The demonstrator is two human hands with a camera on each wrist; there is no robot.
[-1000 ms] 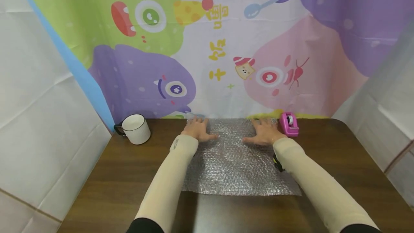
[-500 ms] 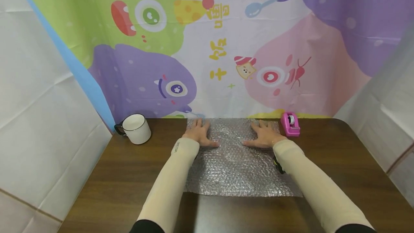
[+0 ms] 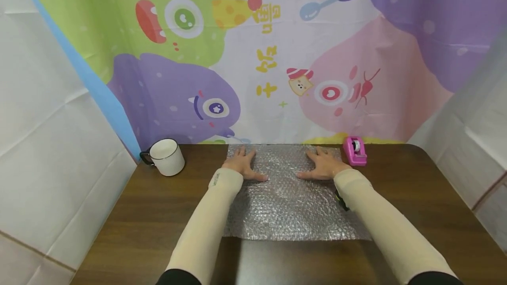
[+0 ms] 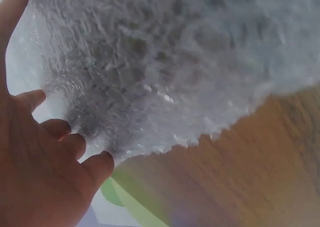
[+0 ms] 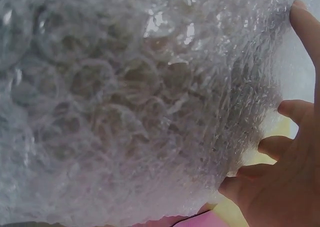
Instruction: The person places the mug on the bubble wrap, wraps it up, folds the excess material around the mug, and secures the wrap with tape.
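Note:
A clear sheet of bubble wrap [image 3: 289,210] lies flat on the brown wooden table [image 3: 158,219], its far edge at the table's back. My left hand [image 3: 242,165] rests with spread fingers on the sheet's far left part, thumb pointing inward. Mirroring it, my right hand [image 3: 322,165] touches the far right part with its fingers apart. In the left wrist view the fingertips [image 4: 102,162] press against the bubble wrap [image 4: 150,87]. The right wrist view likewise has fingertips [image 5: 232,186] on the bubbly film [image 5: 110,97]. Neither hand grips anything.
A white mug [image 3: 168,157] with a black handle stands at the back left. At the back right, just beyond the right hand, is a pink tape dispenser [image 3: 355,151]. A cartoon-printed cloth [image 3: 269,118] hangs behind the table, with pale walls [image 3: 51,135] at both sides.
Both hands have slid slightly toward the person on the bubble wrap since a second ago, and have kept almost still over the last half second. The mug and tape dispenser stay put.

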